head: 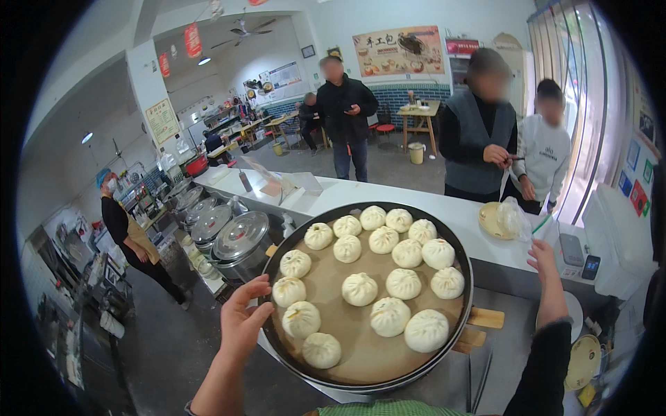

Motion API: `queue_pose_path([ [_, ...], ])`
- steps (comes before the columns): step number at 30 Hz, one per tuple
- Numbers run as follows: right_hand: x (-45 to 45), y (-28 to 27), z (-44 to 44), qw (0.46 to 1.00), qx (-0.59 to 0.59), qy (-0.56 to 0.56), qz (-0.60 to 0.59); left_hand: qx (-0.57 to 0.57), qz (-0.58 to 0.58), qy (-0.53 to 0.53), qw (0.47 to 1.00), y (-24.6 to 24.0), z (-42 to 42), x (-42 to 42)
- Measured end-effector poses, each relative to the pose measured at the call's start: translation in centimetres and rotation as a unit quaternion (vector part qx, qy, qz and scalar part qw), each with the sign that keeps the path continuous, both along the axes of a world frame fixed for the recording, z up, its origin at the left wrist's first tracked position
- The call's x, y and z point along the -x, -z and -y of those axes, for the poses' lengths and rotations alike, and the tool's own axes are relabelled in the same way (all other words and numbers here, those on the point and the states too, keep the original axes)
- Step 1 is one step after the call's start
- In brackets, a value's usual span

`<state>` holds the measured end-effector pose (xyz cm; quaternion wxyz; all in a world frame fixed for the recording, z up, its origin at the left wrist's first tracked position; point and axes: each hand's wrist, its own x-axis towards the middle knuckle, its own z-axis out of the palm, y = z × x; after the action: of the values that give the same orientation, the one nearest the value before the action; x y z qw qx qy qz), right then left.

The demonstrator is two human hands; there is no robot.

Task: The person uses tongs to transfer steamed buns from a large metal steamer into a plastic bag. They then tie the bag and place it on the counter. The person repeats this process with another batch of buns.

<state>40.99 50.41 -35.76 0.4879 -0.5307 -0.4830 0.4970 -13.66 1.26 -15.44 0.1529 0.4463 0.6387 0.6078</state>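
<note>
A large round black-rimmed steamer tray (364, 385) lies before me, lined with brown paper and bearing many pleated steamed buns (359, 289). My left hand (242, 312) is at the tray's left rim, thumb and fingers apart; whether it touches the rim is not clear. My right hand (543, 260) is raised beyond the tray's right side, near the counter's edge, close to a green strip (542, 223) by a clear plastic bag (512, 218). Whether my right fingers hold the strip cannot be told. The bag rests on a yellow plate (489, 221). Wooden handles (486, 317) stick out at the tray's right.
A white counter (343, 195) runs behind the tray. Lidded steel pots (242, 236) stand at the left. Two people (481, 140) face the counter at the right; another (346, 114) stands farther back. A masked worker (125, 229) stands at the left. Two phones (590, 267) lie at the right.
</note>
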Motion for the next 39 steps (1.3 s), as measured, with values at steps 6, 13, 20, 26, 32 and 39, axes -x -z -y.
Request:
queue_pose_path([
  [6,-0.8,-7.2,17.6,0.998,-0.019,0.025,-0.048,-0.049,0.036,0.054,0.997,3.0,3.5,5.5],
  [13,0.7,1.7,37.1,0.969,0.016,0.098,-0.225,-0.103,0.202,0.048,0.973,8.7,7.8,11.0],
  [20,7.6,9.9,48.4,0.936,0.198,0.171,-0.236,-0.050,0.255,0.058,0.964,11.8,10.2,14.3],
  [26,12.7,7.1,49.9,0.963,0.212,0.134,-0.093,-0.068,0.258,0.060,0.962,11.3,11.7,14.9],
  [32,14.9,10.7,49.2,0.978,0.191,0.009,0.080,-0.081,0.265,0.029,0.960,10.9,13.5,13.3],
  [39,11.9,17.0,50.2,0.876,-0.039,-0.111,0.468,-0.083,0.256,0.025,0.963,10.8,13.5,10.1],
])
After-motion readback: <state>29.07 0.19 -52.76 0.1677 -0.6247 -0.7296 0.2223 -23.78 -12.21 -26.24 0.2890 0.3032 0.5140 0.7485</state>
